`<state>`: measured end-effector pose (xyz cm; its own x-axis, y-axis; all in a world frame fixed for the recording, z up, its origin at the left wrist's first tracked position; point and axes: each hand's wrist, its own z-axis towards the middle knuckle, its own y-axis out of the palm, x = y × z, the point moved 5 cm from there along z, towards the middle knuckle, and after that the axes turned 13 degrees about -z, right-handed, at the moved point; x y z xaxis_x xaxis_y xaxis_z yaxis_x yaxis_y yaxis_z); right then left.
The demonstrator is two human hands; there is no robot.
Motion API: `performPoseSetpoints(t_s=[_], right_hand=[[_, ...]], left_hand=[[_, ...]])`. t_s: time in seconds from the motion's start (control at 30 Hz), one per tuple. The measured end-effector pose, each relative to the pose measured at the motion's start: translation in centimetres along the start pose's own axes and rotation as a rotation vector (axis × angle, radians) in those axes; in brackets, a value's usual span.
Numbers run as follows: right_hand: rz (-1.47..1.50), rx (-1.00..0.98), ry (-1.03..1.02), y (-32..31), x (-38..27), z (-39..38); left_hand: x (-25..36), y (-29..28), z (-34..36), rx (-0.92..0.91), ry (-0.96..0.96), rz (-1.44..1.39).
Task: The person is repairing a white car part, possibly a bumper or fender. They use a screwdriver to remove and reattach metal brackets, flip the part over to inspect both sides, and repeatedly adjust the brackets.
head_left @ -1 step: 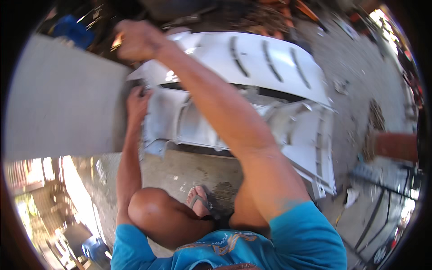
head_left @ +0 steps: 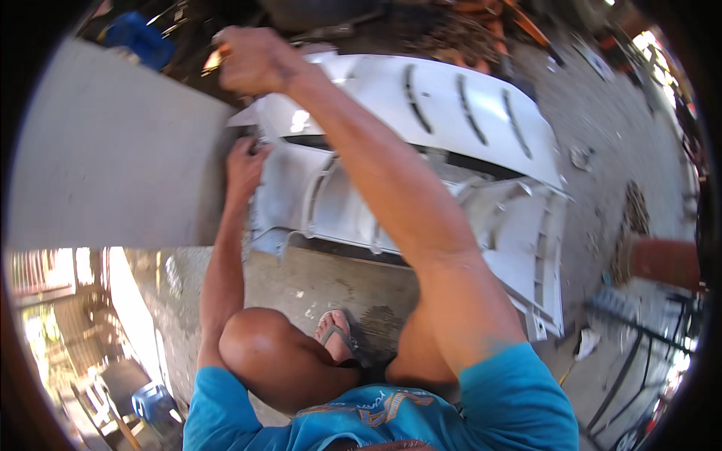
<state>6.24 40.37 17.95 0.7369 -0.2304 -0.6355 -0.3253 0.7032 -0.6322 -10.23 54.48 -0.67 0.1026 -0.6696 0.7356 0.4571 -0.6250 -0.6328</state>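
Observation:
A large white moulded panel (head_left: pixel 286 169) with ribs and curved hollows lies before my knees. Against its far side is another white section (head_left: pixel 376 83) with three dark curved slots; a dark gap runs between them. My left hand (head_left: pixel 245 169) is closed at the panel's left end, its fingertips curled over the edge beside a grey board. Crossing over the white parts, my right arm reaches to the far left. There my right hand (head_left: pixel 259 62) is closed in a fist above the far left corner. An orange glint shows beside its fingers, but what it holds is unclear.
The big flat grey board (head_left: pixel 120 150) stands close at the left. A blue container (head_left: pixel 138 39) is behind it. A reddish-brown cylinder (head_left: pixel 662 263) and a dark metal frame (head_left: pixel 639 338) are at the right. My sandalled foot (head_left: pixel 335 331) rests on the concrete.
The whole view has shifted slightly, so the panels and board appear farther right. My right hand stays raised and closed at the far left; my left hand keeps its place on the panel's edge.

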Motion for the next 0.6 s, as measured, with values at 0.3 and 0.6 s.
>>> performPoseSetpoints(t_s=[0.3,0.6], right_hand=[[0.118,0.236,-0.037,-0.9,0.7,-0.9],[0.050,0.071,0.004,-2.1,0.3,-1.8]], left_hand=[[3.4,1.0,0.2,-0.010,-0.151,-0.064],[3.9,1.4,0.4,0.012,-0.136,-0.067]])
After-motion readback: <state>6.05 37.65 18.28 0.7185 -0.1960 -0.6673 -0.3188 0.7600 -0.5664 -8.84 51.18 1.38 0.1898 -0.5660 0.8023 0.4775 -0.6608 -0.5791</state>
